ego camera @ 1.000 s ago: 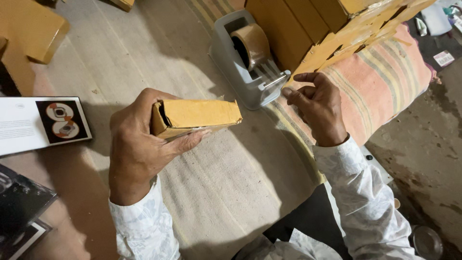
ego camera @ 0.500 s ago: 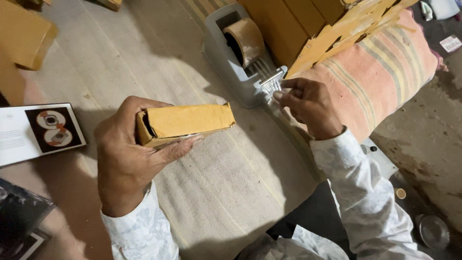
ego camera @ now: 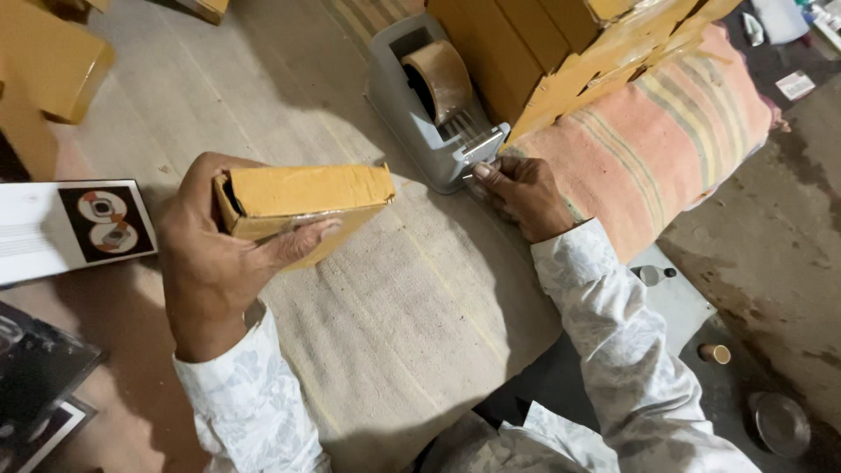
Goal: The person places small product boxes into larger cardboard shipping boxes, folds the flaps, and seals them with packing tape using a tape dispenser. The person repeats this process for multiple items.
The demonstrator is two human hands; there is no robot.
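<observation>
Your left hand [ego camera: 215, 263] holds a flat yellow-brown box [ego camera: 302, 200] above a pale woven mat [ego camera: 394, 315]. The box is cardboard, scuffed at its edges, with one short end open toward your palm. Your thumb lies along its near face and your fingers wrap behind, clamped on it.

Your right hand [ego camera: 524, 194] is at the metal cutter of a grey tape dispenser [ego camera: 429, 123], which stands on the mat and carries a brown roll. The fingertips are pinched together at the cutter, probably on the clear tape end, though the tape itself is hard to make out.

Behind the dispenser stand stacked boxes [ego camera: 543, 44] on a striped cushion [ego camera: 657, 140].

Since half a second ago, the right hand has closed in on the cutter, and the box sits much as before.
</observation>
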